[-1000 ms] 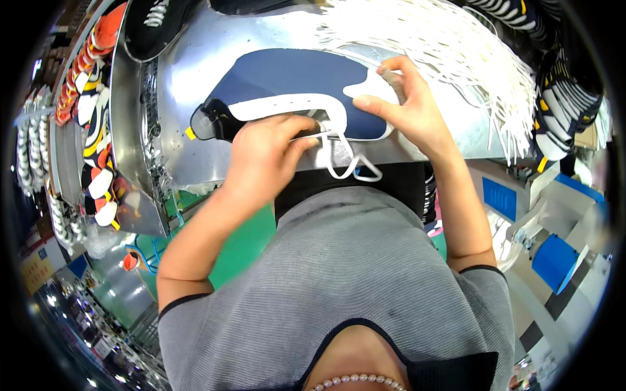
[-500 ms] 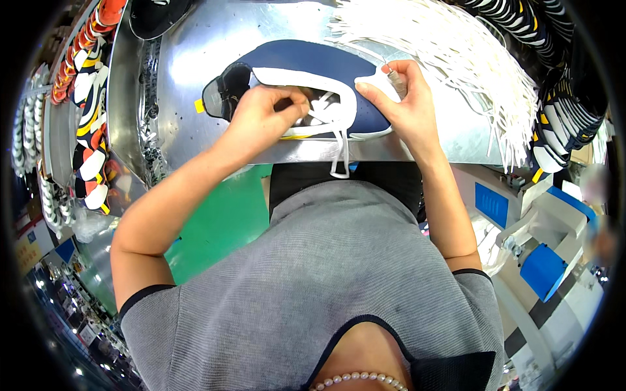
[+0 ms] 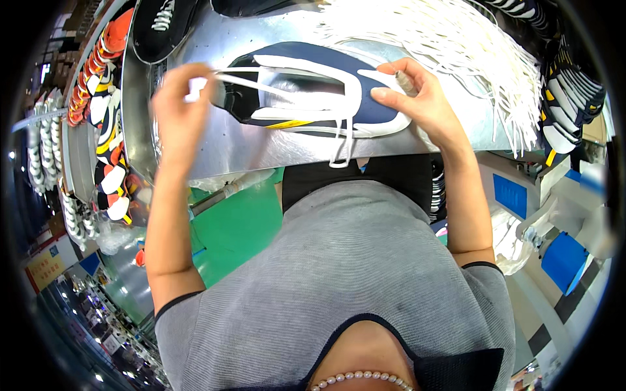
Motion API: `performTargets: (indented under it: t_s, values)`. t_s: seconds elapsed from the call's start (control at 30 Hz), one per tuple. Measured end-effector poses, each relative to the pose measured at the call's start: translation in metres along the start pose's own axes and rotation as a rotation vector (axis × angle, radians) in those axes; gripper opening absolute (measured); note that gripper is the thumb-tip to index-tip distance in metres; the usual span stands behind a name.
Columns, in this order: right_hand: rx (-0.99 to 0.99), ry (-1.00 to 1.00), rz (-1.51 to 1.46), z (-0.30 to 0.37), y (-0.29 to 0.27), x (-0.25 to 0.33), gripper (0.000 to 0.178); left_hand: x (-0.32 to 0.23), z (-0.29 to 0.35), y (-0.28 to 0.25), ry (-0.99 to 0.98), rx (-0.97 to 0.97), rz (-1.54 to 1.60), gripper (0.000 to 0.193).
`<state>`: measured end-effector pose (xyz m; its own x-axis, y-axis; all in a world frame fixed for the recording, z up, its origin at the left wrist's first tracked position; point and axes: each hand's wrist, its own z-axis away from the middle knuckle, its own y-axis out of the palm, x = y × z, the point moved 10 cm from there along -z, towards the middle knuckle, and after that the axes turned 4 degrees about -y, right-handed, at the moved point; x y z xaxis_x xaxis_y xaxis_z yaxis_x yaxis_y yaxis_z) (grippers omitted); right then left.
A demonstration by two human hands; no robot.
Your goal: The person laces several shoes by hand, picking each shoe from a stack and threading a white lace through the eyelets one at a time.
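A navy and white shoe upper (image 3: 373, 111) with a yellow stripe lies on the metal table, toe to the right. My left hand (image 3: 186, 91), smeared by motion, is closed left of the heel. From it a white shoelace (image 3: 254, 83) runs taut to the white eyelet edge of the upper's opening. Another stretch of lace hangs in a loop over the near side, past the table edge. At the toe, the thumb and fingers of my right hand (image 3: 417, 98) pinch the upper. A small tape-wrapped handle (image 3: 404, 83) sits in the same hand; its tip is hidden.
White laces (image 3: 456, 58) lie heaped at the back right of the metal table (image 3: 248, 153). A black shoe with white lacing (image 3: 160, 32) stands at the far left. Stacked uppers line both sides (image 3: 566, 107). A machine with blue panels (image 3: 564, 260) stands at the lower right.
My left hand has moved out of the upper's opening to the left, drawing the lace taut. My right hand stays at the toe.
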<state>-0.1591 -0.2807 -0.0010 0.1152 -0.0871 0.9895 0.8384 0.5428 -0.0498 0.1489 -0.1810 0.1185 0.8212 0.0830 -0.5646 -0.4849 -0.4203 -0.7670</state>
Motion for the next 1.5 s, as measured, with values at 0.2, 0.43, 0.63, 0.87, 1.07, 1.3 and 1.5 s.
performTargets:
  t_s: [0.2, 0.43, 0.63, 0.87, 1.07, 1.3, 1.5]
  values:
    - [-0.011, -0.01, -0.077, 0.008, -0.03, -0.01, 0.047, 0.223, 0.033, -0.201, -0.251, -0.362, -0.532, 0.018]
    - [0.032, -0.087, 0.366, -0.003, -0.019, 0.003, 0.045, -0.055, 0.002, -0.008, -0.013, 0.181, 0.379, 0.007]
    - [-0.482, -0.35, 0.767, 0.02, -0.028, 0.054, 0.039, -0.059, -0.002, 0.058, -0.153, 0.391, 0.488, 0.007]
    - [-0.16, -0.175, 0.876, 0.003, 0.041, 0.048, 0.032, -0.017, 0.023, 0.104, -0.326, 0.429, 0.659, 0.002]
    - [-0.103, 0.089, 0.174, -0.008, 0.023, -0.007, 0.026, -0.015, 0.02, 0.09, -0.379, 0.347, 0.802, 0.006]
    - [-0.329, -0.025, 0.355, 0.006, 0.011, 0.01, 0.024, 0.177, -0.009, -0.013, -0.817, -0.178, 2.044, 0.006]
    - [-0.328, -0.024, 0.329, 0.002, 0.015, 0.008, 0.024, 0.281, 0.009, -0.107, -0.654, -0.271, 1.845, 0.008]
